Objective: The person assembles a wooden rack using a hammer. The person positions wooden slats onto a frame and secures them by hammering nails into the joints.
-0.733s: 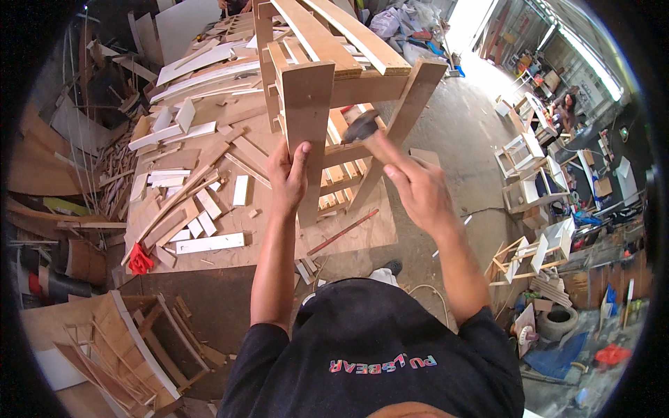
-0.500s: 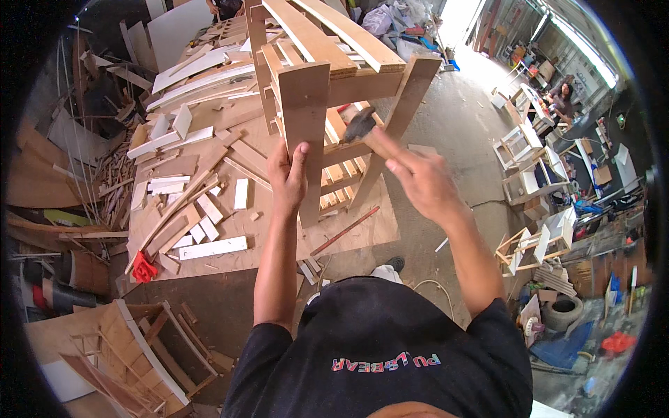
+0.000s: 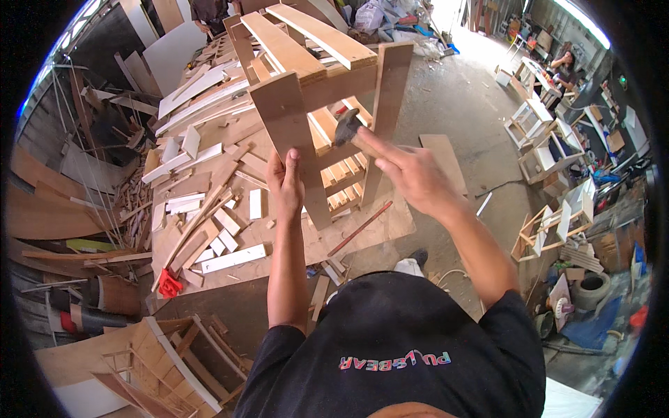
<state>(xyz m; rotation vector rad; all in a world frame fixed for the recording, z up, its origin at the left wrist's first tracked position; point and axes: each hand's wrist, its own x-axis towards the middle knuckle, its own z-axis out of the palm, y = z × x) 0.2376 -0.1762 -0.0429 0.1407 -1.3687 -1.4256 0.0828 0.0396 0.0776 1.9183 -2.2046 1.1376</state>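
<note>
A tall wooden frame (image 3: pixel 282 108) with slats and crossbars stands in front of me on a plywood-topped surface. My left hand (image 3: pixel 286 184) grips the near left leg of that frame, thumb on its face and fingers round its left edge. My right hand (image 3: pixel 417 180), slightly blurred, is closed round the wooden handle of a hammer (image 3: pixel 345 127). The dark hammer head is beside the frame's near crossbar, between the two near legs. Whether it touches the wood I cannot tell.
Several loose wood offcuts (image 3: pixel 230 258) and long strips cover the plywood (image 3: pixel 380 233) to the left. A reddish rod (image 3: pixel 360 228) lies near its front edge, a red cloth (image 3: pixel 169 283) at its corner. Small wooden frames (image 3: pixel 557 219) stand at right. Other people are at the far left and far right.
My view has shifted, and the frame now appears more tilted. The hammer stays close to the near crossbar in my right hand. My left hand keeps its grip on the leg.
</note>
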